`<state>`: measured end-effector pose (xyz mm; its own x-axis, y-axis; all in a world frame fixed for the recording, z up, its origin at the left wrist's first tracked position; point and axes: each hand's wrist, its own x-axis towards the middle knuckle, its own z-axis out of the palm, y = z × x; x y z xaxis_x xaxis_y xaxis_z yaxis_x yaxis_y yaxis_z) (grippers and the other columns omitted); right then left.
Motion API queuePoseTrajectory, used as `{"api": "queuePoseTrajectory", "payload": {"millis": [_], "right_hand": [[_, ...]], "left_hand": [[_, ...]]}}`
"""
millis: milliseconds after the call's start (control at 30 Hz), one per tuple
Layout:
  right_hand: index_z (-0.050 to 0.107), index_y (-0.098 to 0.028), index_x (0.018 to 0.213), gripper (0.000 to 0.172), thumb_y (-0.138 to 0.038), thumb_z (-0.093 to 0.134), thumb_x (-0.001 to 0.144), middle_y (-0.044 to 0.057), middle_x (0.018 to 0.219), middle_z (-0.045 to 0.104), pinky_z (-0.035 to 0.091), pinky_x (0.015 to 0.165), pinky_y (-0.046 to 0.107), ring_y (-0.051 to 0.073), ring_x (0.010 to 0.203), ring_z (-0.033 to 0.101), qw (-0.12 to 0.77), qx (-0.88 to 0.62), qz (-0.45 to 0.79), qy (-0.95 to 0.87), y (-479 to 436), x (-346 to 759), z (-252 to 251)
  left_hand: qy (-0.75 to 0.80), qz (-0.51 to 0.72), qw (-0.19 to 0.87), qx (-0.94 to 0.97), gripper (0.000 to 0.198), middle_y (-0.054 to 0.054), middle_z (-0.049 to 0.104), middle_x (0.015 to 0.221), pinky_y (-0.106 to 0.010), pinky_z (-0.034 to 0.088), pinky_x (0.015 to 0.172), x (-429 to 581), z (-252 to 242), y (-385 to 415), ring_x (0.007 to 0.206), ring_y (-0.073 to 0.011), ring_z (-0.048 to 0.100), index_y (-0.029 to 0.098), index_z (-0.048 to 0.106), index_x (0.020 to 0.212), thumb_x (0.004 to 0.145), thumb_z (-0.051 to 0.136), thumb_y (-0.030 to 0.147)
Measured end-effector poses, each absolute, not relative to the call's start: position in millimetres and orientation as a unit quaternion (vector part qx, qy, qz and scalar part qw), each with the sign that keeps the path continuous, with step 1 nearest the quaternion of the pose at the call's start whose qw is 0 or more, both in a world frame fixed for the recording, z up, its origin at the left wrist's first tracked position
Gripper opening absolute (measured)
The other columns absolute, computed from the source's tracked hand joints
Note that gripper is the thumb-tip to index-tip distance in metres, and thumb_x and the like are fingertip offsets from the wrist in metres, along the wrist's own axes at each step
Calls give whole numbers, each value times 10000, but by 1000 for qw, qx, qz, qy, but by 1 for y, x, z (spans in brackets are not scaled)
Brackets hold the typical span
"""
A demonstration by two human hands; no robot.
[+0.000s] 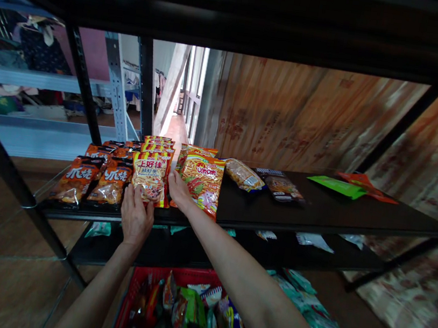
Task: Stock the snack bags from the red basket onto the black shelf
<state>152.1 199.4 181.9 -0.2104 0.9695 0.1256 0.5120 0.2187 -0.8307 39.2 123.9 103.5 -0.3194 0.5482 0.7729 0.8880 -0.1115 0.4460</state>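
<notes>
A red and yellow bag of prawn crackers [148, 173] stands at the front of a row on the black shelf, held between my two hands. My left hand [136, 217] grips its lower left corner, with the thumb across the bottom front. At its right edge, my right hand [179, 190] has its fingers against the bag; some fingertips are hidden. Close on that side stands an orange snack bag [203, 183] with another behind it. More red and yellow bags [158, 141] line up behind the prawn crackers. To the left are several black and orange snack bags [76, 179].
Further right on the shelf [245, 211] lie a clear snack bag [244, 174], a dark packet [281, 186], a green packet [338, 186] and an orange packet [366, 186]. A red basket [197, 277] of snacks stands below. Black posts [79, 84] frame the shelving.
</notes>
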Motion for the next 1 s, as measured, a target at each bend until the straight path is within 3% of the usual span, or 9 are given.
{"api": "queuePoseTrajectory", "payload": {"millis": [367,600,1000], "right_hand": [[470,-192,1255,474,-425,196,946,99,1286,565,361,1041,455,258,1219,506,318,-542,324,-707,198,148,191],[510,-209,1130,441,-430,182,937,88,1198,605,417,975,439,255,1134,551,318,-547,318,-706,204,144,186],[529,-212,877,389,-416,200,919,89,1013,623,433,907,396,237,996,570,325,-547,323,-701,215,146,179]], "left_hand": [[-620,-514,176,-566,575,-269,324,1449,-529,303,1073,35,99,130,1376,-355,272,62,366,1364,847,496,276],[-607,-504,193,-584,546,-296,340,1425,-502,314,1079,31,95,128,1381,-340,267,20,370,1349,863,485,241],[-594,-505,190,-597,548,-272,328,1448,-521,311,1081,27,92,131,1387,-335,256,53,356,1367,867,485,238]]}}
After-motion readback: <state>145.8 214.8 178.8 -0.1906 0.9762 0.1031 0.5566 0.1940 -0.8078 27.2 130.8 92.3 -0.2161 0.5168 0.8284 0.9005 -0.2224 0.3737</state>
